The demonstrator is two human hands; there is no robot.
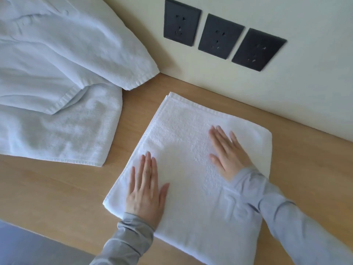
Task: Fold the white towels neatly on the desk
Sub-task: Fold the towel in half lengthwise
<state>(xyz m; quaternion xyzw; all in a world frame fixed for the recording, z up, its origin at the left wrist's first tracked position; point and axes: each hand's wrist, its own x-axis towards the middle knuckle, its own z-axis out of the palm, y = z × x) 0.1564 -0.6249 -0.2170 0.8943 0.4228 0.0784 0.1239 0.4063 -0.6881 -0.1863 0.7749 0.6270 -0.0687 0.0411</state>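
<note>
Both hands lie flat, fingers straight: the left hand [146, 190] and the right hand [228, 152] press on the folded white terry towel [183, 142], which sits on the pale wooden worktop [57, 197] near the wall. The cloth looks soft, light and limp, so it probably sags unless taken by its hemmed corners or edges. Well to the left lies the rumpled, unfolded pile of white towels [57, 73]. Three dark wall sockets [220, 36] sit behind.
</note>
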